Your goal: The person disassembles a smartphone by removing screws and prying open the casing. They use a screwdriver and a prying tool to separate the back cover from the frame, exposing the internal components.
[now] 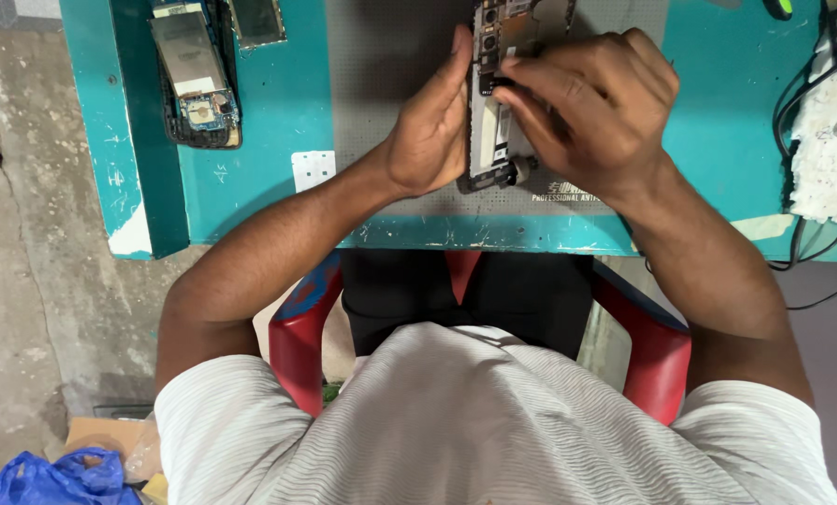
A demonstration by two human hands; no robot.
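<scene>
Far left: bare, cracked concrete floor, with a crumpled blue plastic bag at the bottom corner. Teal workbench, paint scuffed and chipped white along the front edge. On its left part lies a second opened phone, dark frame, silver flat battery, small blue-ringed round part at its near end. A small white square piece sits on the bench just beside the grey mat, which is finely dotted and matte.

Left hand stands edge-up on the mat, fingers straight, palm pressed flat against the left side of the opened phone, steadying it. The phone lies lengthwise at mid-mat, back off, dark circuit board and metal shields exposed. Right hand is curled over the phone's upper right, fingertips pinched at the board; whether they grip anything small can't be told.

Right edge: black cables and a rough white cloth. Below the bench, a glossy red plastic chair; the person wears a white ribbed shirt.
</scene>
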